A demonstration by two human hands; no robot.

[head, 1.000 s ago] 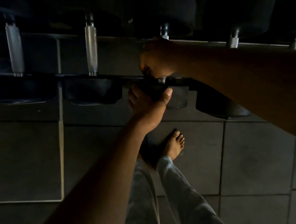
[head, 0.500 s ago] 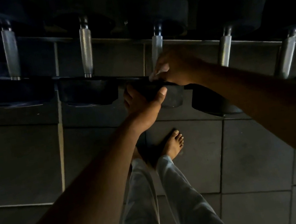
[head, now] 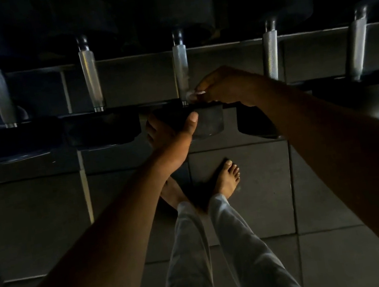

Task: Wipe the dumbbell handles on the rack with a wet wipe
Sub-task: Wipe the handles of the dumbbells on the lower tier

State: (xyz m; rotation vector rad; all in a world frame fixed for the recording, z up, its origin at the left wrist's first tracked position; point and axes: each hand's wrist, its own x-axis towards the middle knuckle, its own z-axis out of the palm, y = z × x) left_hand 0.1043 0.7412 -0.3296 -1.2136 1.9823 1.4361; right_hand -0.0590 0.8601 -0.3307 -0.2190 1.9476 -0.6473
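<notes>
Left hand (head: 170, 136) is gripping the middle dumbbell's near head (head: 207, 122) steadying it, while right hand (head: 221, 87) is pinching the wet wipe (head: 190, 94) against its handle (head: 182, 70).

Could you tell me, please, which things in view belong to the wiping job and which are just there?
Part of the job:
- small white wet wipe, pinched by the right hand
- middle knurled silver dumbbell handle
- black dumbbell head, gripped by the left hand
- other four silver handles, e.g.

Just there:
- grey tiled floor
- bare foot
</notes>
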